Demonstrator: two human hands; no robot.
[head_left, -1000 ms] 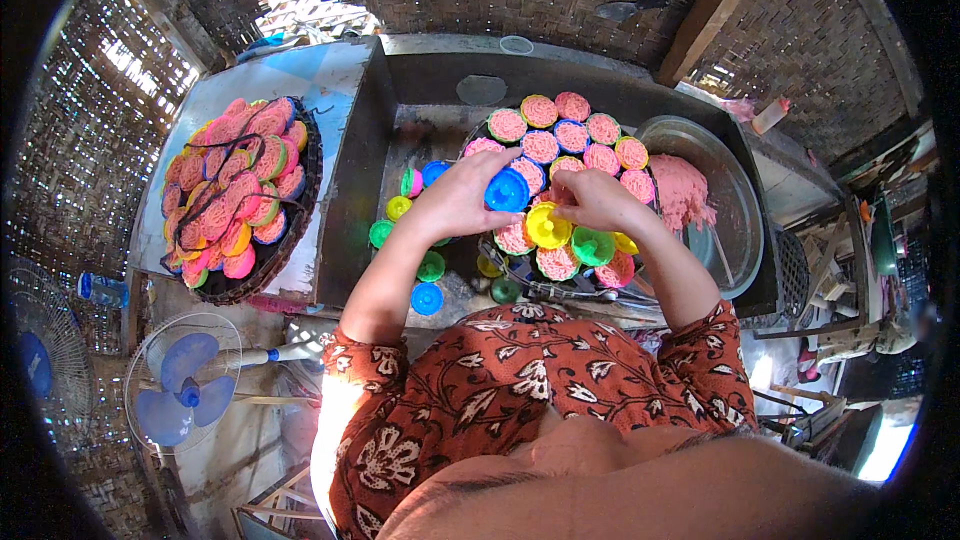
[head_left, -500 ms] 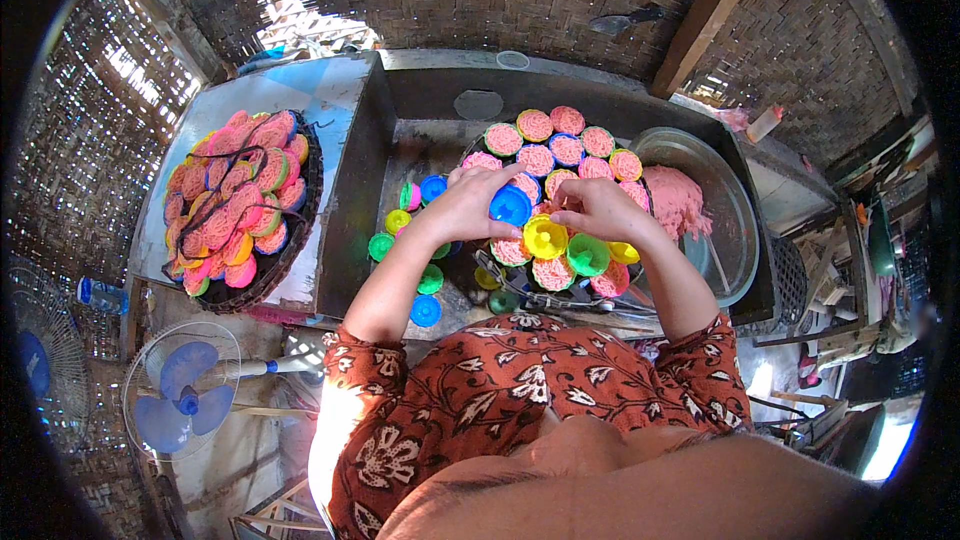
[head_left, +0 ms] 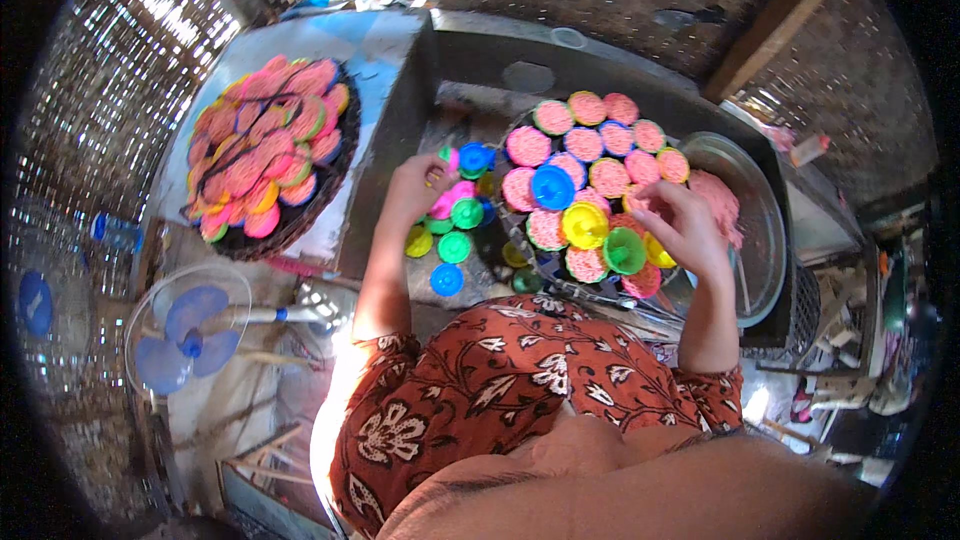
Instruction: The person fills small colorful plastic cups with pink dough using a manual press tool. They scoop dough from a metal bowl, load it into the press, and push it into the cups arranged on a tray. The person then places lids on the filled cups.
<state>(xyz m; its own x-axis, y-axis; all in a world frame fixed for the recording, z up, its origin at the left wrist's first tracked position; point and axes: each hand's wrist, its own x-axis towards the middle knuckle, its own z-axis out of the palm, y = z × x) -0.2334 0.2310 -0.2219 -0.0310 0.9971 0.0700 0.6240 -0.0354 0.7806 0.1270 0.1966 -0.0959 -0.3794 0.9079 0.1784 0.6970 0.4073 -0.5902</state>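
Observation:
My left hand [head_left: 418, 186] has come down at the left edge of a pile of small plastic molds, its half-bent fingers beside a pink mold [head_left: 452, 160]; no firm grip shows. A blue mold [head_left: 476, 159] and a green mold [head_left: 466, 212] lie close by. Over the right side of a round tray hangs my right hand [head_left: 688, 227], fingers bent and apart, with nothing seen between them. The tray carries several molds filled with pink noodle-like strands [head_left: 583, 145]. On top of these sit a blue mold [head_left: 552, 187], a yellow mold [head_left: 585, 225] and a green mold [head_left: 624, 251].
A large basin [head_left: 765, 285] with a pink mass [head_left: 712, 202] stands right of the tray. At the left, another tray [head_left: 290, 237] is heaped with pink pieces, on a raised ledge. The dark trough wall [head_left: 395, 120] rises between. A fan [head_left: 190, 340] stands lower left.
My left hand has left the blue mold on the tray and moved left to the mold pile. My right hand has shifted right, away from the yellow mold. The whole view has turned somewhat.

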